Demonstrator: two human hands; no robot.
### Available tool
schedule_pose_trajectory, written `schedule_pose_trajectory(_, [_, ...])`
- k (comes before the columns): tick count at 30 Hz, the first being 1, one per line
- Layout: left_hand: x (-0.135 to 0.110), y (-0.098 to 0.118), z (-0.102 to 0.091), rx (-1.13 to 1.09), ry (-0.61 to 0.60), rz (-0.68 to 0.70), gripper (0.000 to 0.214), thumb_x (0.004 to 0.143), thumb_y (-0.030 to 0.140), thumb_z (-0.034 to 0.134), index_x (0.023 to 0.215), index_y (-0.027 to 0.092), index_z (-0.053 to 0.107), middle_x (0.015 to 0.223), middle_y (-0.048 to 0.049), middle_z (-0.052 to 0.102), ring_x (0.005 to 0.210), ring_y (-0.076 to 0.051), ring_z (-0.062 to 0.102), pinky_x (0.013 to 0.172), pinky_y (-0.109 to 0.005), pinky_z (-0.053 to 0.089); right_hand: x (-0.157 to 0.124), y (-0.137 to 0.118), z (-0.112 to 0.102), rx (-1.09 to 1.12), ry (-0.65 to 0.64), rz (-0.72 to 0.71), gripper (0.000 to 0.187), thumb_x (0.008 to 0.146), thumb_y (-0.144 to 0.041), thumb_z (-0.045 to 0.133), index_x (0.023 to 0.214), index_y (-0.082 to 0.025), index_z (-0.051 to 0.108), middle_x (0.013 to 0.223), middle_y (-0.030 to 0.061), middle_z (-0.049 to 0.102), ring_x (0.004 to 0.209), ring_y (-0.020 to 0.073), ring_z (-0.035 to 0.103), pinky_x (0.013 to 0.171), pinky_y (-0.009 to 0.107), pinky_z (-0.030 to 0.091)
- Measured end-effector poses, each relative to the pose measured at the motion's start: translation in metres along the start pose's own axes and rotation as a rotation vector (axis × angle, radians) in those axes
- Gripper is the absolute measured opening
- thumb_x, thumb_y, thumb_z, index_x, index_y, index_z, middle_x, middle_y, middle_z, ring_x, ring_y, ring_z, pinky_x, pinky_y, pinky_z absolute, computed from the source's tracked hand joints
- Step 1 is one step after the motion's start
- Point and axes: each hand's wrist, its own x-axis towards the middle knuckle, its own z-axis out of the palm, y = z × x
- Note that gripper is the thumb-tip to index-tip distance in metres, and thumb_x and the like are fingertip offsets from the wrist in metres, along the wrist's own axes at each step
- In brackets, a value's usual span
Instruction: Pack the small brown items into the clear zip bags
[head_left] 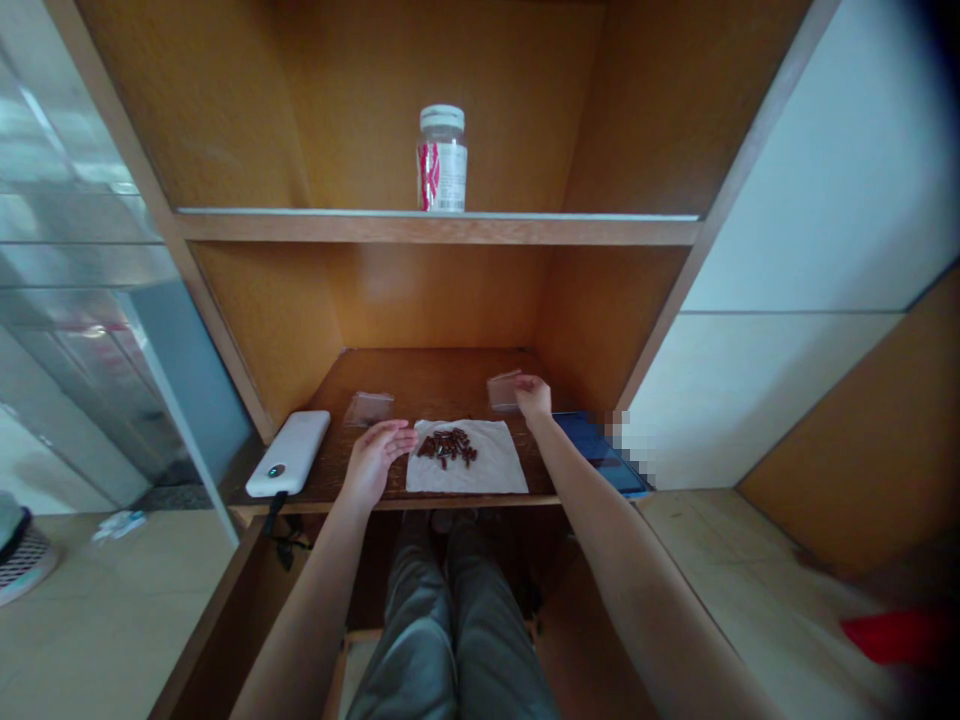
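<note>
Left hand [373,464]: open, empty, fingers pointing right toward the capsules [448,447]
Right hand [533,398]: fingers closed on a clear bag [504,391]
Capsules: one heap, lying every way, on a napkin [487,472]
Other bags: one [368,408], left of center

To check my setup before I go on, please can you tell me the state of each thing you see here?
Left hand: open, empty, beside the towel.
Right hand: pinching the first clear plastic bag.
First clear plastic bag: flat, no contents visible.
Second clear plastic bag: lying flat, untouched.
Brown capsules: loose pile on the towel.
White paper towel: spread flat.
Jar with white lid: lid on, upright.
White power bank: lying flat, cable attached.
</note>
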Motion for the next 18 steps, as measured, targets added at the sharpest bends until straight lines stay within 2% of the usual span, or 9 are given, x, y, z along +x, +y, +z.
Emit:
schedule_pose_trajectory(12, [0.0006, -0.0023, -0.0018, -0.004, -0.008, 0.000, 0.018, 0.068, 0.022, 0.060, 0.081, 0.010, 0.061, 0.072, -0.0095, 0.069, 0.070, -0.019, 0.065, 0.073, -0.034, 0.048, 0.0074, -0.0042, -0.0036, -0.080, -0.033, 0.050, 0.028, 0.063, -0.010, 0.045, 0.084, -0.014, 0.063, 0.080, 0.0060, 0.066, 0.062, 0.0133, 0.061, 0.051, 0.021, 0.046])
schedule_pose_trajectory(18, [0.0005, -0.0018, -0.0010, -0.008, -0.006, 0.004, 0.018, 0.067, 0.021, 0.061, 0.081, 0.009, 0.061, 0.072, -0.0095, 0.069, 0.069, -0.019, 0.065, 0.071, -0.033, 0.048, 0.0078, 0.0012, -0.0040, -0.204, -0.078, 0.022, 0.026, 0.060, -0.007, 0.044, 0.077, -0.013, 0.063, 0.073, 0.0041, 0.066, 0.061, 0.0128, 0.060, 0.054, 0.021, 0.046])
